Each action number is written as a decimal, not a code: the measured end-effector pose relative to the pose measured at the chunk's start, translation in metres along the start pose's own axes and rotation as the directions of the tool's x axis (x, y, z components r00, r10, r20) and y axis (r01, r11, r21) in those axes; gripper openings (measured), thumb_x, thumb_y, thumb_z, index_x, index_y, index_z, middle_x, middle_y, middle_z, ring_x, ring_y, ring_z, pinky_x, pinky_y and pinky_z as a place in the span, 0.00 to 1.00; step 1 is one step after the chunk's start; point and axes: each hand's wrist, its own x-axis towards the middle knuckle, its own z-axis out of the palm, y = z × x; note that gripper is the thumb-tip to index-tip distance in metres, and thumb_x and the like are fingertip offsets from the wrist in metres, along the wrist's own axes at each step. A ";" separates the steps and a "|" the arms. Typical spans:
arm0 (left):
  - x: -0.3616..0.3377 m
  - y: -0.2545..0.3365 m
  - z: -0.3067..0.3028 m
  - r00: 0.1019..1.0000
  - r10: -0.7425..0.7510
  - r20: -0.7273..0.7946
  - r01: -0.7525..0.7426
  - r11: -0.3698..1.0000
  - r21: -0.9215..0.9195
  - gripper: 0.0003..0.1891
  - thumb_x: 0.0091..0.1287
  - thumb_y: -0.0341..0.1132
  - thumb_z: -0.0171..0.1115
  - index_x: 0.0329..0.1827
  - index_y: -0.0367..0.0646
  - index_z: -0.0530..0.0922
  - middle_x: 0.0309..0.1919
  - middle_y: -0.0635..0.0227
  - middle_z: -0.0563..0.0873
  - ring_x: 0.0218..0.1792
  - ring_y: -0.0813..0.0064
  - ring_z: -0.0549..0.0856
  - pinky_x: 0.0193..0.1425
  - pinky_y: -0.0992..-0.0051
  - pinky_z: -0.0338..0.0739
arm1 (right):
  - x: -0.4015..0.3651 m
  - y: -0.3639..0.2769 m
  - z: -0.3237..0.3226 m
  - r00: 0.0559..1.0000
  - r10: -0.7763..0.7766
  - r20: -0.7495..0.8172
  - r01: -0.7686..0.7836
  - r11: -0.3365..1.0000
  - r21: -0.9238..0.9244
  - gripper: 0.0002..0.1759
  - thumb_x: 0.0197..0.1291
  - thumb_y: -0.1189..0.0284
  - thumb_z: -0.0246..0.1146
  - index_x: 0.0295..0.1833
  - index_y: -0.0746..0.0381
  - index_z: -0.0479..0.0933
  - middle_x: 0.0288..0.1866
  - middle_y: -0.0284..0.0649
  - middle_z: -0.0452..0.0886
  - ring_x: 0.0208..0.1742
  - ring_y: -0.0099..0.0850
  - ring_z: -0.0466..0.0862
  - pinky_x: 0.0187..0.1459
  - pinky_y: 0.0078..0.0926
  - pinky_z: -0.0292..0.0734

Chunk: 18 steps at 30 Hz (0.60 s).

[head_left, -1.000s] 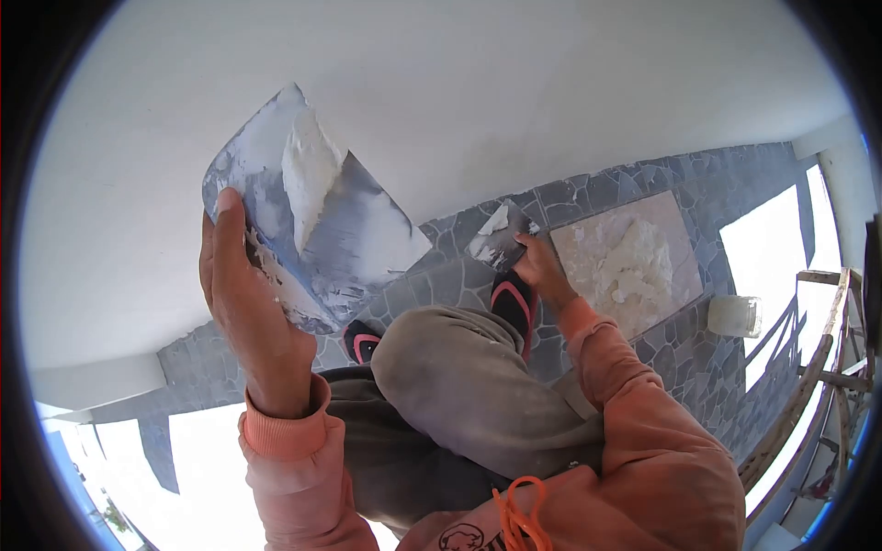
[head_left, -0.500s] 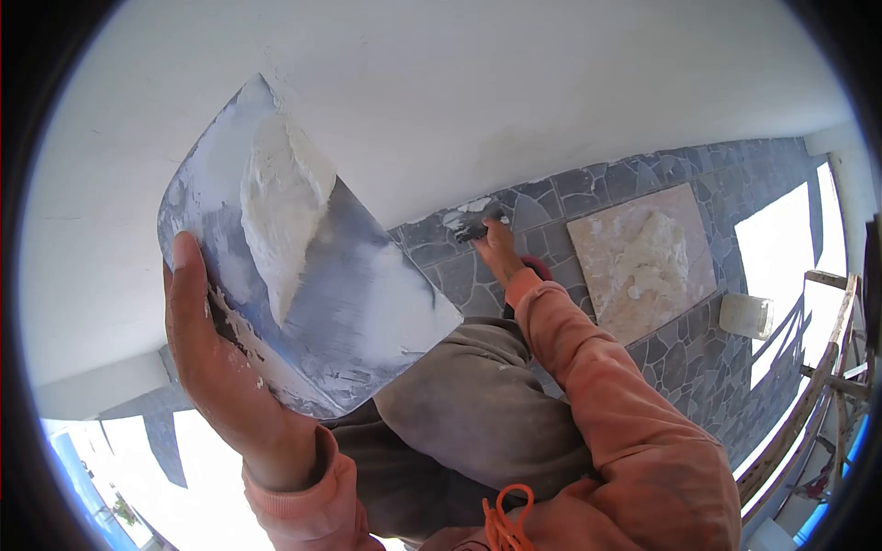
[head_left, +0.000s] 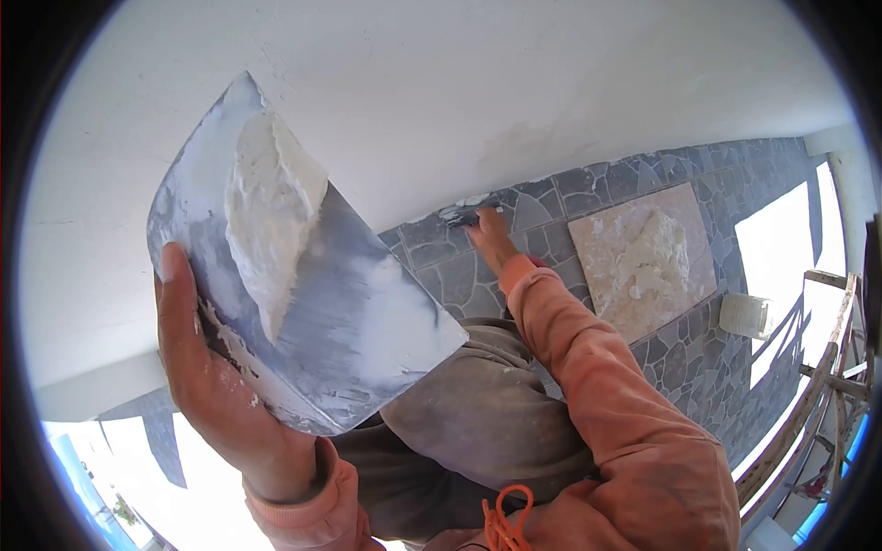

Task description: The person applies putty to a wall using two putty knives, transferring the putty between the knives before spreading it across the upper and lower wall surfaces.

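My left hand (head_left: 216, 390) grips a plasterer's hawk (head_left: 363, 285) by its near left edge, thumb on the upper face. It is a metal plate, held tilted and smeared with white. A thick ridge of white plaster (head_left: 268, 216) lies across its far left part. Out in front, my right hand (head_left: 491, 231) is closed around a small dark trowel (head_left: 457, 216) with white plaster on its blade. The trowel is low down, right by the foot of the white wall (head_left: 441, 110); its handle is hidden by the fingers.
A square board (head_left: 602, 262) with a heap of plaster (head_left: 654, 257) lies on the grey stone-patterned floor (head_left: 675, 367) to the right. Beyond it stands a whitish plastic container (head_left: 746, 317). Wooden poles (head_left: 790, 422) lean at the far right.
My right hand and the trowel have shifted slightly left and up, closer to the wall. The hawk in my left hand has moved a little left and downward.
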 end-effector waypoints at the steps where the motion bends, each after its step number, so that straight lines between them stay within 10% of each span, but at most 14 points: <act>1: 0.000 0.001 0.000 1.000 -0.006 -0.005 0.006 1.000 -0.003 0.25 0.74 0.47 0.57 0.63 0.34 0.73 0.52 0.57 0.82 0.43 0.67 0.90 0.49 0.72 0.88 | 0.001 -0.003 -0.004 1.000 0.006 -0.003 -0.006 1.000 0.022 0.23 0.58 0.74 0.64 0.60 0.65 0.71 0.60 0.49 0.75 0.61 0.46 0.77 0.57 0.54 0.76; 7: -0.003 0.009 0.002 1.000 -0.016 -0.025 0.016 1.000 -0.021 0.25 0.74 0.47 0.57 0.62 0.33 0.73 0.53 0.56 0.82 0.43 0.67 0.90 0.49 0.72 0.88 | 0.031 0.026 0.014 0.994 -0.080 0.077 0.058 0.966 0.253 0.25 0.58 0.78 0.61 0.62 0.61 0.68 0.64 0.48 0.70 0.69 0.47 0.70 0.62 0.60 0.71; 9: -0.005 0.008 0.000 0.999 0.052 -0.016 -0.051 0.999 0.014 0.24 0.74 0.46 0.57 0.62 0.33 0.73 0.53 0.56 0.82 0.43 0.67 0.90 0.49 0.72 0.88 | 0.036 0.007 0.011 0.923 0.345 0.168 -0.248 0.203 0.947 0.24 0.59 0.77 0.60 0.62 0.61 0.69 0.63 0.48 0.70 0.69 0.47 0.69 0.65 0.60 0.69; 10: -0.005 0.007 -0.001 0.995 0.100 -0.004 -0.100 0.994 0.040 0.24 0.75 0.46 0.56 0.62 0.34 0.74 0.53 0.56 0.82 0.43 0.67 0.90 0.49 0.72 0.88 | 0.035 -0.009 0.002 0.824 0.444 0.351 -0.198 -0.355 0.914 0.23 0.59 0.77 0.60 0.61 0.60 0.69 0.63 0.48 0.70 0.69 0.47 0.69 0.66 0.60 0.68; 18: 0.001 0.014 -0.002 0.989 -0.130 0.066 0.141 0.970 -0.197 0.20 0.77 0.43 0.53 0.64 0.38 0.74 0.56 0.59 0.80 0.49 0.66 0.88 0.51 0.72 0.87 | 0.018 -0.071 -0.060 0.823 0.429 0.373 -0.226 -0.354 0.907 0.23 0.61 0.80 0.54 0.64 0.64 0.66 0.66 0.51 0.67 0.72 0.52 0.65 0.71 0.64 0.61</act>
